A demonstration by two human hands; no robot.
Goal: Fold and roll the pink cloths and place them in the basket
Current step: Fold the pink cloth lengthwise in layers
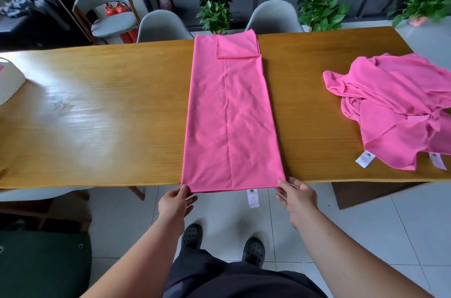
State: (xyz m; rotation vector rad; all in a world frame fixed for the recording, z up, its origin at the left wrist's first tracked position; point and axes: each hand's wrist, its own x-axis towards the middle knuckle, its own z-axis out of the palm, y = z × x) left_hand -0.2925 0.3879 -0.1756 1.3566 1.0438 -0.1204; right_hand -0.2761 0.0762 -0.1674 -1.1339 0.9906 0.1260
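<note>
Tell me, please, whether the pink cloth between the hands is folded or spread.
Folded: the pink cloth is a narrow strip, edges meeting along its centre, far end turned back.

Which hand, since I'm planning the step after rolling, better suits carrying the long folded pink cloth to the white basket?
Likely left. The left hand holds the long folded pink cloth by its near left corner, on the side where the white basket sits; the right hand is farther.

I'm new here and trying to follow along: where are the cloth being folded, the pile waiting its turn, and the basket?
Folded cloth (231, 114): head view, middle of the long strip.
Waiting pile (395, 107): head view, centre of the crumpled heap.
Basket (11, 83): head view, white side wall at the frame's left edge.
</note>
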